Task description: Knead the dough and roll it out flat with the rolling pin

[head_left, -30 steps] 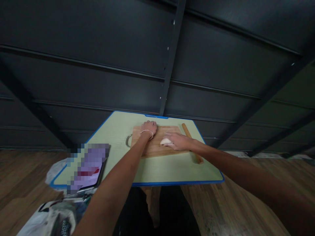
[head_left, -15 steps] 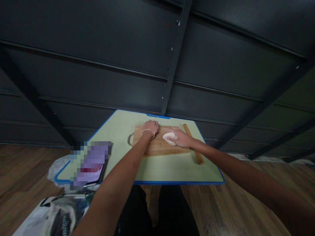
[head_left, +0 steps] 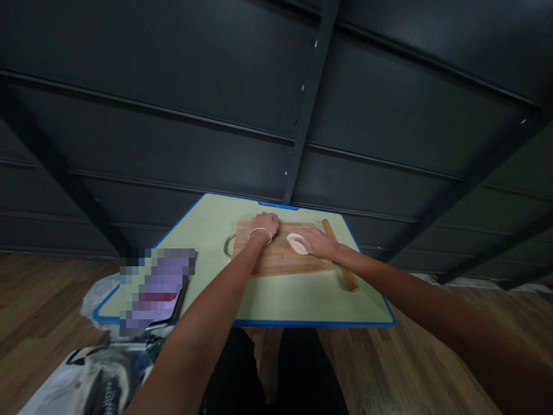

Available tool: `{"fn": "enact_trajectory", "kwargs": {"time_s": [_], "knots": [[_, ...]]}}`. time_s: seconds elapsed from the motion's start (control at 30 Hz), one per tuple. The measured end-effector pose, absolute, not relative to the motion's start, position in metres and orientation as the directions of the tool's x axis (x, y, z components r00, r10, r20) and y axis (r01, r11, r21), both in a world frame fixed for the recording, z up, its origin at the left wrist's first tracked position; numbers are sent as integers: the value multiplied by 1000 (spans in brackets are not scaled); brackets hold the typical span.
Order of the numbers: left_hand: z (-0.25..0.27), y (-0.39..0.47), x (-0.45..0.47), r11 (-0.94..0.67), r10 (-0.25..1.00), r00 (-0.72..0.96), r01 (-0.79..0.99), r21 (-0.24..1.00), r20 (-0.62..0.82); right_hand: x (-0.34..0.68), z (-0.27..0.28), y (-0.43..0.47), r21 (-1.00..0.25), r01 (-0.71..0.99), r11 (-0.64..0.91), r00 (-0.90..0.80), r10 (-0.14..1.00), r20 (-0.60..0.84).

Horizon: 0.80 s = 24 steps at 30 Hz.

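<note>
A pale lump of dough (head_left: 296,243) lies on the wooden cutting board (head_left: 276,262), right of its middle. My right hand (head_left: 318,242) is closed around the dough's right side, hiding part of it. At the board's far edge, my left hand (head_left: 265,222) presses down with its fingers curled over the edge; a thin bangle circles that wrist. Beside the board's right end lies a rolling pin (head_left: 352,281), partly hidden under my right wrist. A metal handle (head_left: 228,246) sticks out from the board's left end.
The board rests on a small pale-green table (head_left: 302,300) with a blue rim. A tablet-like device (head_left: 168,288), partly blurred out, lies on its left. Plastic bags (head_left: 101,369) stand at lower left. Dark metal panels (head_left: 207,144) rise behind the table.
The dough looks flatter and tilted under my right hand, whose fingers have shifted slightly over it. My left hand stays in place on the board.
</note>
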State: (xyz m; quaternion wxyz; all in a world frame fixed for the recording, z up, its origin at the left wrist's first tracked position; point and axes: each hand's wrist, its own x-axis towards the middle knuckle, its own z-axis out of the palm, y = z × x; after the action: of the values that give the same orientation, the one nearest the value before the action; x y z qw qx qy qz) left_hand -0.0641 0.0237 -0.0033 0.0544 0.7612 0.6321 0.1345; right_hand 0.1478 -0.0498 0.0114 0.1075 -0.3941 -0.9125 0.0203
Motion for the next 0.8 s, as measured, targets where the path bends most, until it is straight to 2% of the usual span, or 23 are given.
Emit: {"fn": "enact_trajectory", "kwargs": {"time_s": [0.17, 0.27, 0.37, 0.57, 0.8], "knots": [[1, 20, -64, -188, 978, 159, 950, 248, 134, 142, 31, -65, -43, 788, 614, -608, 788, 94], [3, 17, -64, -195, 977, 168, 952, 238, 130, 141, 48, -77, 23, 841, 541, -541, 841, -7], [4, 17, -64, -215, 972, 188, 952, 218, 138, 140, 56, -83, 105, 833, 543, -538, 840, -74], [2, 16, -64, -222, 970, 195, 954, 203, 145, 131, 49, -75, 239, 839, 489, -484, 871, -85], [1, 10, -57, -176, 976, 137, 955, 239, 169, 119, 60, -65, 277, 763, 584, -560, 811, -169]]}}
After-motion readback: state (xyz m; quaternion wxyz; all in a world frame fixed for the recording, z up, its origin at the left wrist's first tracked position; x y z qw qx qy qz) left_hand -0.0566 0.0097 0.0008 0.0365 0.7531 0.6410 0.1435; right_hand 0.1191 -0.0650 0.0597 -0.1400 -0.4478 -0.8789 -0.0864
